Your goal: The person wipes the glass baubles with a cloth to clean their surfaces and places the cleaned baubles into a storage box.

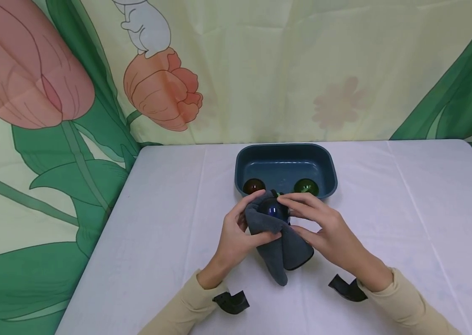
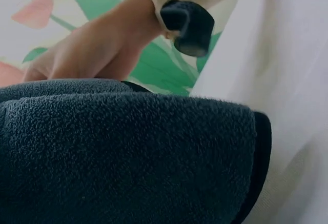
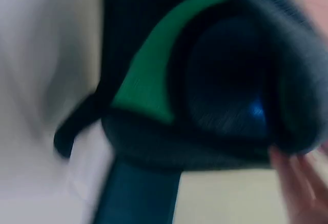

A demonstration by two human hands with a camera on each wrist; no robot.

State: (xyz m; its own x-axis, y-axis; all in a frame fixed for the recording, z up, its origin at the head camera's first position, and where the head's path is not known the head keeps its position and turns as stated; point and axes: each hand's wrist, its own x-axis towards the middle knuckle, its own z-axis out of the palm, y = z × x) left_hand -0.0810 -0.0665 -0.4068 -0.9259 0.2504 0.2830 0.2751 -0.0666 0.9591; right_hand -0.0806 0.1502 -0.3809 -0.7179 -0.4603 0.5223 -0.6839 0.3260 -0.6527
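In the head view, a dark blue glossy ball sits in a fold of a grey-blue plush cloth with black edging. My left hand grips the cloth around the ball, thumb in front and fingers behind. At the ball's right side, the fingertips and thumb of my right hand hold it; part of that contact is hidden. The cloth's fuzzy face fills the left wrist view. A green patch beside the dark ball shows in the blurred right wrist view.
Behind the hands stands a dark blue rectangular basin. Inside it, a dark red ball lies at the left and a green ball at the right. A white cloth covers the table; a printed flower curtain hangs behind.
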